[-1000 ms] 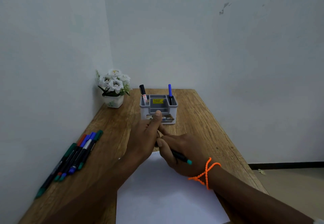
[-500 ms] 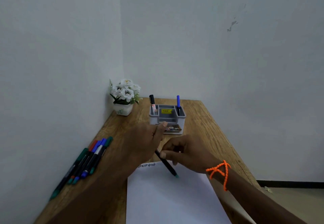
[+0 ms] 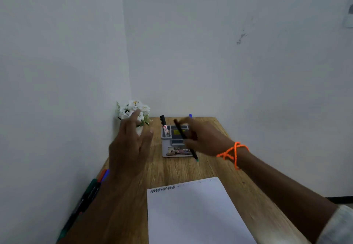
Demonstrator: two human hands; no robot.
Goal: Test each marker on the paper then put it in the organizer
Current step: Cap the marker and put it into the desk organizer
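**Marker held slanted in front of the organizer**

Your right hand (image 3: 205, 139) grips a dark marker (image 3: 185, 138) in curled fingers, above the worktop (image 3: 225, 169) and in front of the organizer (image 3: 175, 140). Its long axis runs diagonally: the teal tip points down toward you and the right edge, the blurred upper end leans toward the back left corner. Your left hand (image 3: 131, 148) hovers with fingers spread and loose, holding nothing, in front of the white flower pot (image 3: 133, 110) at that corner.

The organizer stands near the back edge, a black-capped marker (image 3: 164, 124) upright in its left compartment and a blue marker (image 3: 190, 116) just showing behind your right hand. The paper (image 3: 194, 213) lies at the near edge, scribbles along its far margin. Bare wood separates paper and organizer. More markers (image 3: 89, 194) lie along the left edge.
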